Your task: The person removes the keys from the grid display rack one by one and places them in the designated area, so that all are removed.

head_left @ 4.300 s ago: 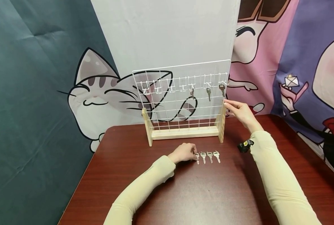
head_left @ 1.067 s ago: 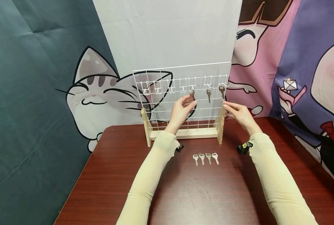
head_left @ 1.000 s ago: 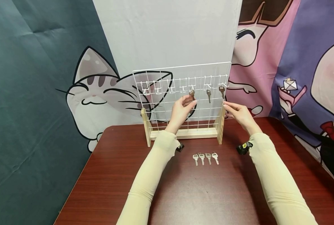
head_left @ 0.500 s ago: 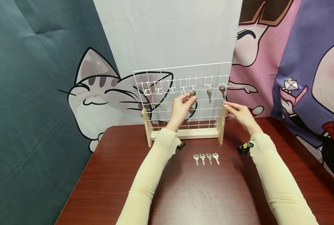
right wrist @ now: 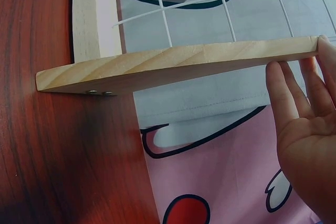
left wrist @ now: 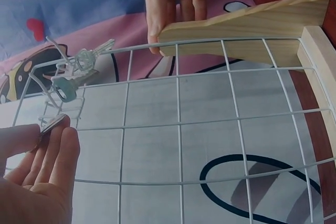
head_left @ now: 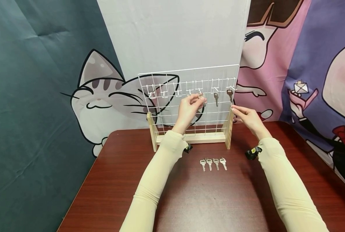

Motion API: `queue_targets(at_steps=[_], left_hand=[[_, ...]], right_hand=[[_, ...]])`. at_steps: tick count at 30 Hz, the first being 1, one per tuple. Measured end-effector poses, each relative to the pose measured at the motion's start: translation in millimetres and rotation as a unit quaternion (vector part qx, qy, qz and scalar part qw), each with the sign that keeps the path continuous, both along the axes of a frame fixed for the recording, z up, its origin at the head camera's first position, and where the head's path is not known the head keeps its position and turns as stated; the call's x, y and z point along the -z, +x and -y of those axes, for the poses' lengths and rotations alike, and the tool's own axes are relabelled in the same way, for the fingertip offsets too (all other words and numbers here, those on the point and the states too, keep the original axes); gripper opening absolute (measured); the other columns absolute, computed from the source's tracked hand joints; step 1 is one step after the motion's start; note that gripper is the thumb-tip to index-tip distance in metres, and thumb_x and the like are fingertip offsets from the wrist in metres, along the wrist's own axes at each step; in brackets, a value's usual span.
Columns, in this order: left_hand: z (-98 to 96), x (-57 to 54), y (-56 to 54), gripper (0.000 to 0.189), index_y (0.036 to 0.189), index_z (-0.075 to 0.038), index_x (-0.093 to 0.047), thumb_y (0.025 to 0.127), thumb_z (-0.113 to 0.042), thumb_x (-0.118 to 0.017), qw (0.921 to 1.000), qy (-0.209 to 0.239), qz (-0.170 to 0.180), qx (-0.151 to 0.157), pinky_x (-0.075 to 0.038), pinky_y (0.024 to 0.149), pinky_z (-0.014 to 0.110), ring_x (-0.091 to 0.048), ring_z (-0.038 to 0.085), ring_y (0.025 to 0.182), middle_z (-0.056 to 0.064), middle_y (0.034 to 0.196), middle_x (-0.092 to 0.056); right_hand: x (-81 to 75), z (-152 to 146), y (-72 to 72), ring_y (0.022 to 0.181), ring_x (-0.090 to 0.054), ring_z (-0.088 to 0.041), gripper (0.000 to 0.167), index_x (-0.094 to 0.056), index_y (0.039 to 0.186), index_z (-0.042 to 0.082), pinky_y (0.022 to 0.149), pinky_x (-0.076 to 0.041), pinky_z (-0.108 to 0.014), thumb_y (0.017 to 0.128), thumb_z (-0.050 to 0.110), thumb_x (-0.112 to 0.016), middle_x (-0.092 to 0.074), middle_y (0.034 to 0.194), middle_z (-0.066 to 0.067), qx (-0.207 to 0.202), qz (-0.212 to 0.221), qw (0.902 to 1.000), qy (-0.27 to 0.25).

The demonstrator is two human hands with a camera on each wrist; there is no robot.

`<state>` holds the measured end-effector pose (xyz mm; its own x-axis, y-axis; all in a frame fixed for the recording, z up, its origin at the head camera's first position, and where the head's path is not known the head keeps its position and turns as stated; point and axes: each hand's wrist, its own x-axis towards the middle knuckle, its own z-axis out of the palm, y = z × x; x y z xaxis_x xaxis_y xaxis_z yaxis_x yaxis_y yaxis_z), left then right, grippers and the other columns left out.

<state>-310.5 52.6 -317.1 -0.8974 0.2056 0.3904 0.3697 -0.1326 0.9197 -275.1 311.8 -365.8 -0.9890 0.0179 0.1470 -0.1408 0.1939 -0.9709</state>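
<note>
My left hand (head_left: 186,109) pinches a small metal key (head_left: 201,95) between thumb and fingers, just below a white hook (head_left: 199,90) on the wire grid rack (head_left: 190,138). In the left wrist view that key (left wrist: 53,123) shows edge-on at the fingertips; whether its ring is on the hook I cannot tell. My right hand (head_left: 249,118) grips the top of the rack's right wooden post (right wrist: 205,56), thumb and fingers on opposite sides. Two keys hang from hooks to the right, one in the middle (head_left: 216,99) and one at the edge (head_left: 229,94).
Several keys (head_left: 209,163) lie in a row on the dark red table (head_left: 187,196) in front of the rack. Further white hooks (head_left: 164,94) line the grid's left part. A printed cloth backdrop (head_left: 172,35) stands behind the table.
My left hand has risen from the row of keys to the grid, and within the last second it shifted slightly right while the key turned. The right hand keeps its place on the post.
</note>
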Motion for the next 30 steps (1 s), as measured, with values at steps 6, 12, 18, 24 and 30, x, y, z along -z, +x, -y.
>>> queue_targets(at_steps=[6, 12, 18, 24, 30], left_hand=[[0.1, -5.4, 5.8, 0.028, 0.121, 0.010, -0.065, 0.097, -0.005, -0.066, 0.9999, 0.011, -0.004, 0.004, -0.058, 0.083, 0.027, -0.074, 0.022, 0.091, 0.022, 0.105, -0.073], [0.3, -7.5, 9.9, 0.025, 0.118, 0.009, -0.065, 0.097, -0.005, -0.066, 0.9997, 0.024, -0.001, 0.011, -0.059, 0.084, 0.029, -0.074, 0.023, 0.091, 0.022, 0.104, -0.073], [2.9, -9.0, 14.4, 0.027, 0.119, 0.011, -0.063, 0.098, -0.004, -0.065, 0.9993, 0.027, -0.004, 0.024, -0.058, 0.085, 0.030, -0.074, 0.024, 0.093, 0.023, 0.107, -0.072], [7.6, -8.7, 18.8, 0.028, 0.121, 0.010, -0.063, 0.098, -0.005, -0.065, 0.9992, 0.020, -0.007, 0.033, -0.058, 0.085, 0.031, -0.073, 0.027, 0.096, 0.023, 0.108, -0.072], [16.6, -7.8, 22.1, 0.026, 0.120, 0.010, -0.064, 0.097, -0.003, -0.066, 0.9991, 0.009, -0.016, 0.039, -0.059, 0.085, 0.033, -0.074, 0.026, 0.094, 0.024, 0.106, -0.072]], right_hand=[[14.3, -8.7, -12.5, 0.100, -0.068, -0.008, 0.054, -0.048, 0.146, -0.003, 0.086, -0.055, -0.022, 0.102, 0.026, -0.061, -0.059, 0.135, -0.008, 0.005, -0.003, 1.0000, -0.008], [22.8, -13.1, -18.9, 0.100, -0.068, -0.003, 0.056, -0.048, 0.147, 0.000, 0.088, -0.055, -0.023, 0.101, 0.030, -0.061, -0.058, 0.136, -0.005, 0.009, -0.006, 0.9999, -0.003], [8.8, -4.4, -7.4, 0.098, -0.068, -0.001, 0.053, -0.047, 0.146, -0.005, 0.094, -0.052, -0.031, 0.103, 0.023, -0.060, -0.049, 0.145, -0.022, -0.001, -0.005, 0.9999, -0.013], [0.2, 0.6, 1.5, 0.095, -0.070, -0.004, 0.054, -0.046, 0.146, -0.006, 0.085, -0.055, -0.019, 0.102, 0.023, -0.061, -0.060, 0.135, -0.010, -0.003, -0.001, 0.9999, -0.014], [-0.2, 0.8, 1.3, 0.095, -0.070, -0.003, 0.055, -0.045, 0.146, -0.007, 0.082, -0.055, -0.017, 0.102, 0.023, -0.061, -0.060, 0.132, -0.006, -0.004, -0.002, 0.9999, -0.013]])
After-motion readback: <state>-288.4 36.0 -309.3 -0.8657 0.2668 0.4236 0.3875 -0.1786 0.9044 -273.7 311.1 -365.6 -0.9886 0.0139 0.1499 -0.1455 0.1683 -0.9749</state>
